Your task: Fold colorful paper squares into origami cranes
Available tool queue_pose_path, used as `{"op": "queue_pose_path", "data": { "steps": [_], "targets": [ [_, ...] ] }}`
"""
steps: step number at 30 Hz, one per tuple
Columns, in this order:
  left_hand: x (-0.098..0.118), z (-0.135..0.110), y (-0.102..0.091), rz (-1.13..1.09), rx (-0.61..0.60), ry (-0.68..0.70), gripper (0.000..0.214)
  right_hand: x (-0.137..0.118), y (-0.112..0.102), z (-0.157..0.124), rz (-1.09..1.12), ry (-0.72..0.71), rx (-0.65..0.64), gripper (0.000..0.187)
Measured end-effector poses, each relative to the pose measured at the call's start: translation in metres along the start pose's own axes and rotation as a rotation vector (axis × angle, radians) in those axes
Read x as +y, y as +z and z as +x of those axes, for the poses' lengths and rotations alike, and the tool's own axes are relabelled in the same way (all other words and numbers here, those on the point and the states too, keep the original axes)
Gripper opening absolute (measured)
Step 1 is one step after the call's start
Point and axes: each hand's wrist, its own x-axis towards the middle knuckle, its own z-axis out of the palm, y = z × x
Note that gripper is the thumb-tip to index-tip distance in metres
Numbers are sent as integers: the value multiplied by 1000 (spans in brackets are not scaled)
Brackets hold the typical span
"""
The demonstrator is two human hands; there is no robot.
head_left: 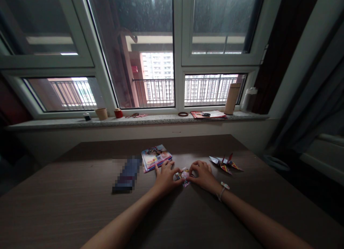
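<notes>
A small folded piece of patterned paper (184,176) lies on the dark wooden table (80,206) between my hands. My left hand (166,178) pinches its left side with thumb and fingers pressed down. From the other side my right hand (203,175), a bracelet on its wrist, pinches the paper too. A finished paper crane (225,163) of the same patterned paper sits just right of my right hand. A stack of colourful paper sheets (156,157) rests beyond my left hand.
A dark blurred-out flat object (128,174) lies left of the paper stack. The window sill (139,120) holds small cups (101,113), a red folder with scissors (208,114) and a tall beige cylinder (232,98). A curtain (317,98) hangs at the right.
</notes>
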Motion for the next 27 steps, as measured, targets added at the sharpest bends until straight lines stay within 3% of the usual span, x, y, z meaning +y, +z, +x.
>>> {"op": "queue_pose_path", "data": {
  "steps": [16,27],
  "targets": [
    [5,1,-1,1,-23,-29,35,2,1,0,-22,1,-13,27],
    [5,2,-7,6,-57,-5,35,11,-4,3,18,-23,-59,14]
  ]
}}
